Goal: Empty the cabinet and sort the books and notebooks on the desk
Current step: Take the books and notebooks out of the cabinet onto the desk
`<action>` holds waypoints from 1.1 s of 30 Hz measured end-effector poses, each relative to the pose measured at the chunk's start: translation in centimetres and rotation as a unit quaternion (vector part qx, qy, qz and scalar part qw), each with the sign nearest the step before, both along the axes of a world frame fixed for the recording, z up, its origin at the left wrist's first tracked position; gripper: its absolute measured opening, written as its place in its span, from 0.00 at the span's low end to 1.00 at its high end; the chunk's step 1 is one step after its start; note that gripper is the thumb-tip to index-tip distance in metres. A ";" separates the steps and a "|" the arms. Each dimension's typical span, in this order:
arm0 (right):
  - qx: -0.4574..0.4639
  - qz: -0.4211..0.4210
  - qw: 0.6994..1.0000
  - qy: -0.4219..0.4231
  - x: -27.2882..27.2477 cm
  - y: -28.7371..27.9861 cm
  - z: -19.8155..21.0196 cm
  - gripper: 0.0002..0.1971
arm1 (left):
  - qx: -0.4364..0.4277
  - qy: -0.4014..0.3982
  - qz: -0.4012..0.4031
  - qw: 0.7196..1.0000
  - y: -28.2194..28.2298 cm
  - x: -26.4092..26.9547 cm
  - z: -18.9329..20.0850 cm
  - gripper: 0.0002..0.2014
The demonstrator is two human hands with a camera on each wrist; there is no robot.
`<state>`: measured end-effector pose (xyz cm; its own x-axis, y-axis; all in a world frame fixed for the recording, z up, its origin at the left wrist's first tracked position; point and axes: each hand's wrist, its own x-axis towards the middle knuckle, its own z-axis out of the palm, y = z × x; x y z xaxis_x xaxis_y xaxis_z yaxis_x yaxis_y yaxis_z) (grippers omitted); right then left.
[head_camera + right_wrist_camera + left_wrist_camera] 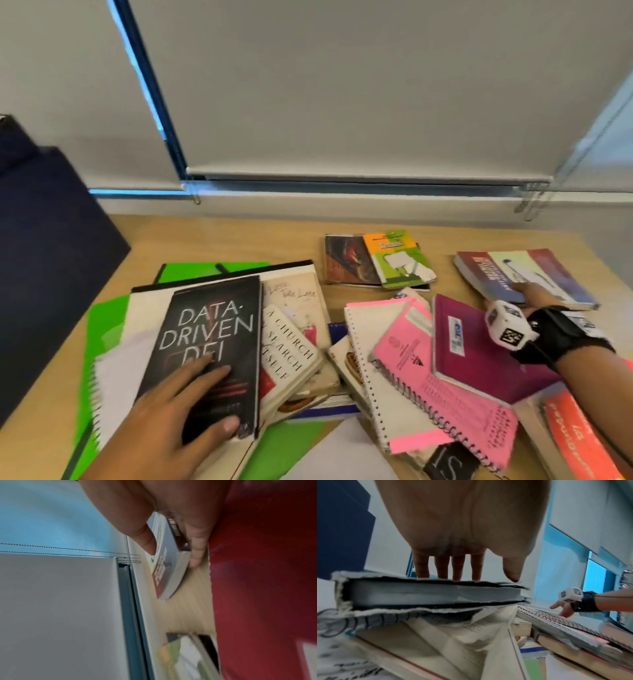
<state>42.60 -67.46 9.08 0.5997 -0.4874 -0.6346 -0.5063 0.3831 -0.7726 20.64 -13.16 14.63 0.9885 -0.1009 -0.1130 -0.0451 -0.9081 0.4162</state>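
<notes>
A black book titled "Data-Driven DEI" (212, 335) (428, 592) tops a messy pile at the front left of the wooden desk (239, 236). My left hand (219, 397) (471, 568) rests on its cover with fingers straight and the thumb near its lower corner. At the far right, my right hand (527, 294) (173, 555) pinches a red, white and blue paperback (496, 274) (164, 563), thumb on the cover and fingers under its spine. The paperback lies low over the desk; I cannot tell whether it touches it.
A white book (291, 346), green folders (212, 270), a pink spiral notebook (445, 377), a maroon notebook (479, 349) and an orange book (575, 438) crowd the front. A green-orange booklet (397, 260) lies on a dark book (342, 260) further back. A dark blue panel (44, 257) stands left.
</notes>
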 end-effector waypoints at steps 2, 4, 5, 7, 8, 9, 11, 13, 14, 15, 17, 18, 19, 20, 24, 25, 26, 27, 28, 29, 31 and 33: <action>0.044 -0.007 0.998 -0.054 -0.2 -0.4 -0.2 0.32 | -0.003 0.035 0.050 0.998 0.5 0.2 -0.2 0.43; 0.075 -0.012 0.993 -0.085 -2.6 3.5 3.2 0.48 | -0.023 0.044 0.110 0.993 1.9 0.4 -1.2 0.47; 0.090 0.011 0.987 -0.132 -4.5 7.0 5.3 0.37 | -0.040 0.056 0.139 0.988 3.0 0.6 -1.6 0.49; 0.027 0.120 0.975 -0.184 -8.4 14.9 8.8 0.08 | -0.090 0.083 0.172 0.978 4.6 1.0 -2.2 0.54; 0.004 0.183 0.966 -0.183 -10.3 18.3 9.2 0.08 | -0.101 0.085 0.181 0.975 5.4 1.4 -2.4 0.55; -0.009 0.250 0.955 -0.162 -12.2 21.5 9.3 0.10 | -0.098 0.087 0.186 0.974 5.8 2.0 -2.3 0.55; -0.025 0.372 0.924 -0.078 -15.9 26.7 7.8 0.14 | -0.077 0.093 0.168 0.978 6.6 3.3 -2.4 0.50; -0.032 0.443 0.896 0.005 -18.8 30.6 5.9 0.19 | -0.059 0.083 0.120 0.988 7.1 4.8 -2.8 0.44; -0.031 0.450 0.892 0.029 -19.9 32.2 5.1 0.18 | -0.063 0.080 0.101 0.990 7.6 5.6 -3.3 0.42; -0.026 0.446 0.894 0.039 -20.8 33.7 4.8 0.16 | -0.073 0.086 0.095 0.989 8.3 6.2 -4.0 0.41; 0.003 0.432 0.901 0.041 -21.6 36.0 4.3 0.16 | -0.106 0.093 0.086 0.986 9.0 7.3 -4.9 0.41; 0.013 0.432 0.901 0.036 -21.6 36.6 3.9 0.18 | -0.122 0.093 0.081 0.985 9.4 7.7 -5.6 0.42; 0.014 0.434 0.900 0.027 -21.6 37.1 3.7 0.20 | -0.132 0.095 0.077 0.984 9.4 7.9 -5.6 0.43; 0.012 0.431 0.902 0.019 -21.5 37.5 3.6 0.23 | -0.150 0.096 0.071 0.982 9.5 8.0 -6.0 0.44; 0.036 0.391 0.920 0.010 -21.2 37.9 3.3 0.28 | -0.299 0.122 0.074 0.944 8.2 7.7 -4.8 0.56; 0.044 0.378 0.925 0.010 -21.2 38.0 3.2 0.28 | -0.321 0.128 0.064 0.936 7.7 7.5 -4.1 0.57; 0.056 0.367 0.928 0.013 -21.1 38.2 3.1 0.28 | -0.338 0.136 0.053 0.930 7.4 7.4 -3.9 0.56; 0.068 0.352 0.933 0.014 -21.2 38.3 3.1 0.28 | -0.343 0.152 0.039 0.926 7.0 7.2 -3.4 0.54; 0.081 0.337 0.938 0.018 -21.1 38.4 3.0 0.29 | -0.341 0.158 0.023 0.926 6.7 7.1 -3.3 0.50; 0.083 0.326 0.942 0.012 -21.2 38.5 3.0 0.29 | -0.326 0.161 0.006 0.932 6.6 6.9 -3.2 0.47; 0.046 0.327 0.944 -0.004 -21.4 38.4 2.9 0.26 | -0.271 0.153 -0.020 0.950 6.4 6.7 -3.6 0.46; 0.012 0.339 0.941 -0.014 -21.7 38.0 3.0 0.26 | -0.183 0.137 -0.013 0.974 6.3 6.3 -3.6 0.49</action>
<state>20.93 -29.49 12.10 0.7842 0.0278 -0.6199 -0.6201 -0.0021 -0.7845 26.94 -6.90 11.07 0.9229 -0.2080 -0.3241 0.0924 -0.6974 0.7107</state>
